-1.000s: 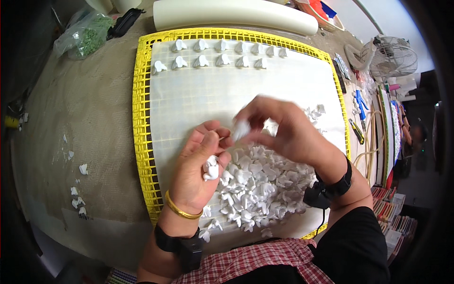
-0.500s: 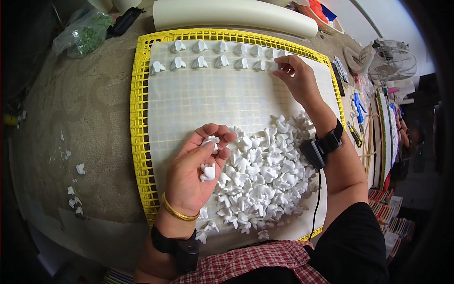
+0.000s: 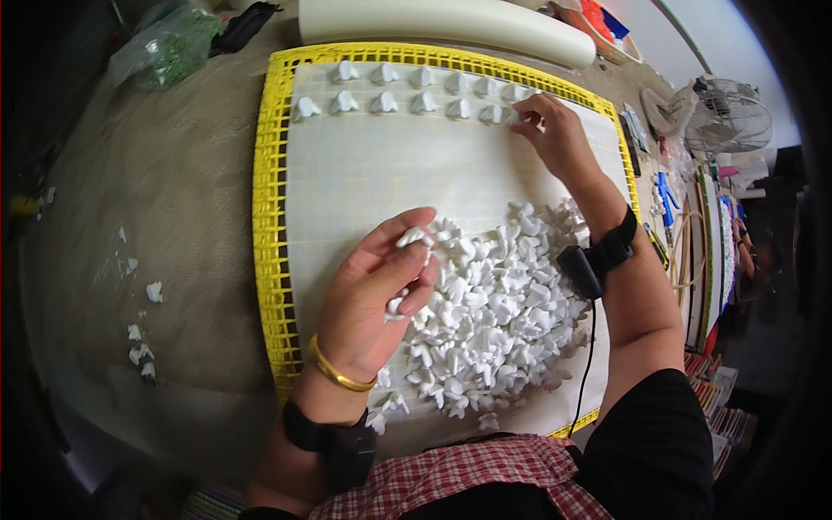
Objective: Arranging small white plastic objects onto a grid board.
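Observation:
My left hand is curled over the lower middle of a white sheet. Its thumb and fingers pinch a small white lobed piece, and another such piece is tucked against the palm, partly covered by the fingers. At the upper right, my right hand has its thumb and index finger closed on a white lobed piece at the right end of the nearer row, mostly covered by the fingertips. Two rows of similar pieces lie along the sheet's far side. A large heap of them sits beside my left hand.
A yellow mesh frame lies under the sheet. Beyond it are a thick cream roll and a plastic bag with green bits. White scraps lie at left. A fan and a blue tool are at right.
My left hand's fingers have curled further over its pieces, turning the pinched one up. My right hand stays at the row's end. The whole view has shifted slightly.

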Demonstrator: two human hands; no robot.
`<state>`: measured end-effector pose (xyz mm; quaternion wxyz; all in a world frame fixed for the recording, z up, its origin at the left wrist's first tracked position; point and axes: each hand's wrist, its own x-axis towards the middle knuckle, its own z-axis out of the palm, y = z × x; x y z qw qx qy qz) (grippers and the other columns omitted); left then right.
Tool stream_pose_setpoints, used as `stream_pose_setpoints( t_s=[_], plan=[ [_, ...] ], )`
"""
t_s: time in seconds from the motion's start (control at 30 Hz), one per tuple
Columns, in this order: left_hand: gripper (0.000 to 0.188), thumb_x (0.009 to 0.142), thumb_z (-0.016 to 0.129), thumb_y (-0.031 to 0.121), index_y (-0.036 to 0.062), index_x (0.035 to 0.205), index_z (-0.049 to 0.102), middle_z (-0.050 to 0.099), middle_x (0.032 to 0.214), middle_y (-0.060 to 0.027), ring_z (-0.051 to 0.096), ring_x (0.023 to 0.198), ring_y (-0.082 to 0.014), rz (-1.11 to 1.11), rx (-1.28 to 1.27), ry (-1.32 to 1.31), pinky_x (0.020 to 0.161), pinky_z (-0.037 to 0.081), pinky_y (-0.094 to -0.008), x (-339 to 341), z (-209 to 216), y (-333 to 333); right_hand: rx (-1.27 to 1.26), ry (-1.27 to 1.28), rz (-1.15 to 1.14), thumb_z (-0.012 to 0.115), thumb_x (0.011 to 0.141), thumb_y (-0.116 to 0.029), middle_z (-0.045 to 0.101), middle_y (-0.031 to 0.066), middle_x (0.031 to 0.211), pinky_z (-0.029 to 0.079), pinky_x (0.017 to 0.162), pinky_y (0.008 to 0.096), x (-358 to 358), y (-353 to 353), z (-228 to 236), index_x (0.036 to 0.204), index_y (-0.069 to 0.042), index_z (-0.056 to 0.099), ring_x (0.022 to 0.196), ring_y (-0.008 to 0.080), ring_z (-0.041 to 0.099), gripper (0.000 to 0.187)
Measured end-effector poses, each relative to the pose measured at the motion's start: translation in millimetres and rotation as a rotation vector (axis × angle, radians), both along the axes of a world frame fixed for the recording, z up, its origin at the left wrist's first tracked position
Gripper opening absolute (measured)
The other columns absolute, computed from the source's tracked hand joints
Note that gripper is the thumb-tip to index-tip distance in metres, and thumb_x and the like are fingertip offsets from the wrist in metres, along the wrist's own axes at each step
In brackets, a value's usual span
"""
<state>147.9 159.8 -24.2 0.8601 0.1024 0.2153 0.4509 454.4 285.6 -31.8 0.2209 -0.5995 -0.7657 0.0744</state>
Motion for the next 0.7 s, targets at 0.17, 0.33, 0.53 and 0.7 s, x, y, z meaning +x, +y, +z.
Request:
stream_pose_setpoints(
  t_s=[0.17,0.33,0.53,0.7],
  plan=[
    [0.025,0.089,0.061,-0.004,0.0059,0.111,0.056,0.061,0.098,-0.0087,0.051,0.073,-0.0100,0.078,0.047,0.074,0.054,0.036,-0.0188,4,-3,1,0.076,-0.022,-0.036,0.076,0.080,-0.012,0.064,0.0082,0.094,0.051,0.078,0.0339,-28,-24,33,0.109,-0.005,0.065,0.087,0.0229,0.062,0.032],
    [0.023,0.088,0.061,-0.004,0.0062,0.108,0.056,0.063,0.098,-0.0100,0.053,0.070,-0.0104,0.109,0.070,0.185,0.053,0.038,-0.0182,0,-4,-2,-0.678,0.922,0.302,0.071,0.086,-0.003,0.065,0.0024,0.094,0.051,0.083,0.0257,-104,-80,68,0.112,-0.002,0.063,0.090,0.0085,0.061,0.028],
    [0.016,0.089,0.066,0.002,0.0067,0.100,0.057,0.063,0.088,-0.0033,0.055,0.067,-0.0081,0.092,-0.002,0.144,0.053,0.038,-0.0181,4,-3,-3,-0.529,0.764,0.370,0.075,0.079,0.002,0.060,0.0022,0.097,0.048,0.078,0.0251,-123,-103,57,0.115,-0.001,0.063,0.083,0.0098,0.055,0.038],
    [0.018,0.091,0.061,0.003,0.0070,0.107,0.054,0.061,0.099,-0.0076,0.054,0.070,-0.0113,-0.003,-0.036,0.045,0.055,0.039,-0.0193,2,-5,-3,-0.662,1.078,0.303,0.076,0.079,0.002,0.062,0.0000,0.097,0.047,0.080,0.0235,-125,-111,52,0.111,-0.003,0.064,0.084,0.0081,0.055,0.035]
  ],
)
